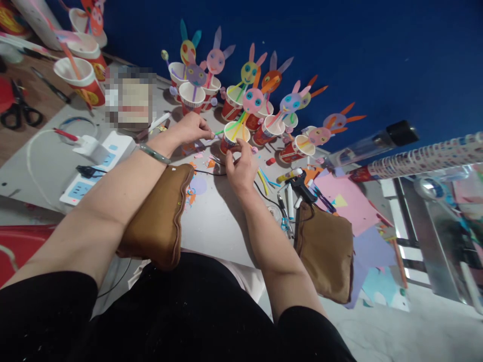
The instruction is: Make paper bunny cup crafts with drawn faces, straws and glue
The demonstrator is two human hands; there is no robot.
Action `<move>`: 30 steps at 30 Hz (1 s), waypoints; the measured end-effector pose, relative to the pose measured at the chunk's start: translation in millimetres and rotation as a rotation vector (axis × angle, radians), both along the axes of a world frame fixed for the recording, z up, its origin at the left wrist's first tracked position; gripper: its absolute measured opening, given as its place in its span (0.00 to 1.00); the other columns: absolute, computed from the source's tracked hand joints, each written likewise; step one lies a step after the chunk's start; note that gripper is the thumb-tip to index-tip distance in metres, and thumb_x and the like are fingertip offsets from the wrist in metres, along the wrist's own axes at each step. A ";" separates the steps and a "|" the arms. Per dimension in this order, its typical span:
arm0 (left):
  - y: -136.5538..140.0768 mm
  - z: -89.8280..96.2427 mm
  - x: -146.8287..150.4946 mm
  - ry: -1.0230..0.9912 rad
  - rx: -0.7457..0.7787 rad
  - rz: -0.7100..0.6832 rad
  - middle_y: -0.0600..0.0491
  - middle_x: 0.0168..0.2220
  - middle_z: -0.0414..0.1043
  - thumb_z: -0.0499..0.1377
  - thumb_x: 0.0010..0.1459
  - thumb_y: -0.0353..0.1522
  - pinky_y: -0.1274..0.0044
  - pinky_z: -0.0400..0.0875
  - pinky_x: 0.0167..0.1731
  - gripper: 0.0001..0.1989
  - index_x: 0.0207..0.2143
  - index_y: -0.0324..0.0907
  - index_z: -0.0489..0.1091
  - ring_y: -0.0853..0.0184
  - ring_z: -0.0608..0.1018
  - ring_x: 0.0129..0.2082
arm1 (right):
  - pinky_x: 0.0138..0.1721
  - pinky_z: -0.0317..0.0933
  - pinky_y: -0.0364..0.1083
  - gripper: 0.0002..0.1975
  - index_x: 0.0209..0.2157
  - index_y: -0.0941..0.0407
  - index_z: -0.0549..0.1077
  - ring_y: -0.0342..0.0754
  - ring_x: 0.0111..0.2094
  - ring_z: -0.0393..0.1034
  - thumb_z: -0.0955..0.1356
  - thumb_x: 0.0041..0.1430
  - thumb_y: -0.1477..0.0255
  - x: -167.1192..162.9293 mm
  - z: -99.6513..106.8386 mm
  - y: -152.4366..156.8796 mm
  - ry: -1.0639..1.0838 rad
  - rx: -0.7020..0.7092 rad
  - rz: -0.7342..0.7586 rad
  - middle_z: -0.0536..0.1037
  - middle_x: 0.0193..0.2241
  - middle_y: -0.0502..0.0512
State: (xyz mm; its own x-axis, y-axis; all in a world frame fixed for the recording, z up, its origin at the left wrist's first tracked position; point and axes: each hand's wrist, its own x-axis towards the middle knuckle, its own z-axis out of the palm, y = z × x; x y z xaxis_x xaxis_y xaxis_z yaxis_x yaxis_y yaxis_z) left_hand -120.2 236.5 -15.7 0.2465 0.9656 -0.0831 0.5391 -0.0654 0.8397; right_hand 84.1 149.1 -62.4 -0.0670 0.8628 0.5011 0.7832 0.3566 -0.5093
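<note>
A red-and-white paper cup point(225, 145) stands on the table between my hands. A pink paper rabbit head point(252, 100) with blue eyes rises above it on yellow and green strips. My left hand point(191, 127) is closed in a pinch at the outer end of a green strip point(222, 131) on the cup's left side. My right hand point(242, 165) curls its thumb and fingers around the near right side of the cup. A small pink round piece point(254, 150) shows beside the right fingers. Part of the cup is hidden behind that hand.
Several rabbit cups point(269, 128) line the blue wall. A power strip point(100, 163) lies left, with scissors point(20, 108) beyond. Brown cushions point(158, 216) sit under my left arm and at right. A black glue gun point(302, 187), pens, coloured paper point(339, 196) and stacked cups point(426, 158) fill the right.
</note>
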 end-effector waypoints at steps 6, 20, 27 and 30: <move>0.0 2.4 -3.0 -0.037 -0.004 -0.037 0.54 0.24 0.73 0.69 0.46 0.36 0.73 0.62 0.38 0.08 0.26 0.41 0.76 0.65 0.73 0.34 | 0.44 0.72 0.52 0.22 0.61 0.57 0.65 0.54 0.44 0.78 0.61 0.71 0.62 -0.3 -1.5 0.1 0.002 0.003 -0.006 0.82 0.45 0.63; -4.0 5.7 -0.1 -0.017 0.036 0.035 0.52 0.27 0.74 0.61 0.60 0.42 0.74 0.63 0.36 0.15 0.33 0.37 0.78 0.67 0.73 0.33 | 0.42 0.72 0.51 0.22 0.60 0.57 0.66 0.54 0.43 0.78 0.60 0.71 0.61 1.1 -4.0 2.1 -0.007 0.023 -0.012 0.82 0.45 0.64; -8.0 12.5 2.7 0.000 0.074 0.030 0.53 0.27 0.75 0.66 0.51 0.34 0.74 0.65 0.36 0.07 0.28 0.39 0.77 0.66 0.74 0.33 | 0.42 0.72 0.52 0.21 0.60 0.58 0.66 0.55 0.43 0.78 0.61 0.70 0.62 0.6 -2.4 2.0 0.008 0.007 -0.001 0.83 0.44 0.64; -8.4 13.3 4.6 -0.004 0.085 0.037 0.54 0.26 0.75 0.65 0.50 0.33 0.74 0.65 0.35 0.05 0.26 0.40 0.76 0.68 0.73 0.31 | 0.43 0.72 0.52 0.22 0.60 0.57 0.65 0.55 0.43 0.78 0.61 0.70 0.62 0.2 -2.5 1.7 0.017 -0.002 -0.010 0.82 0.44 0.64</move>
State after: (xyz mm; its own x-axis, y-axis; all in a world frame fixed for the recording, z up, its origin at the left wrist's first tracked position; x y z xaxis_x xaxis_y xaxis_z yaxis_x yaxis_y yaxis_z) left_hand -115.6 228.1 -2.4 0.2109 0.9775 0.0002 0.5390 -0.1165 0.8342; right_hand 84.3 150.8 -64.8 -0.0499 0.8646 0.5000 0.7776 0.3478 -0.5239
